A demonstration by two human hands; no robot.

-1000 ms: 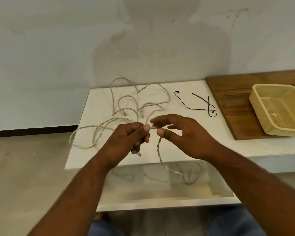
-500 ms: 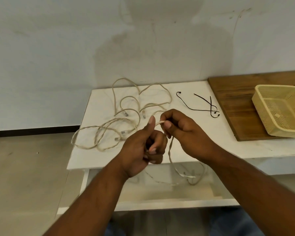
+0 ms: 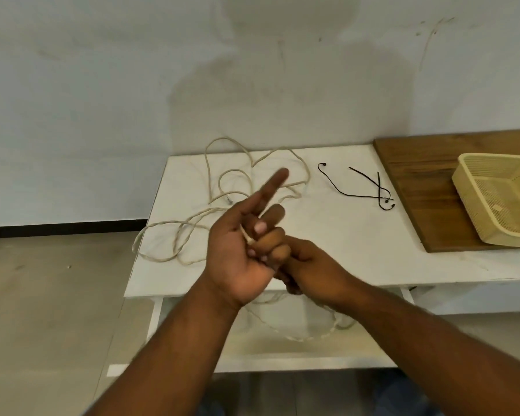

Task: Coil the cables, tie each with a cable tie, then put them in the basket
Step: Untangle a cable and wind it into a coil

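At the far left, a grey floor [image 3: 42, 295] meets the wall along a black skirting strip [image 3: 57, 229]. Then comes a white flat desk [image 3: 327, 235], and on its left half loose beige cable loops [image 3: 162, 226] lie spread. One loop hangs a little over the left edge and another reaches the wall behind. A small connector plug [image 3: 228, 201] rests among them. In front of these loops the left hand [image 3: 240, 253] is raised with the palm turned to the camera. Its index finger is straight and points up and to the right, while the other fingers are curled over the end of a beige braided cable [image 3: 248, 237] that crosses the palm, so this hand is clamped on the cable. Just beside it, partly behind it and lower, is the right hand [image 3: 312, 265]. Its fingers are bent, but they are hidden by the left hand, so I cannot tell if it grips the cable. Below both hands the cable hangs in a curve under the front edge of the desk. Further right, thin black cable ties [image 3: 382, 197] lie crossed on the desk, apart from the cables. After them a brown wooden board [image 3: 418, 181] lies on the desk, and on it, at the right border, stands a pale yellow plastic mesh basket [image 3: 466, 193].
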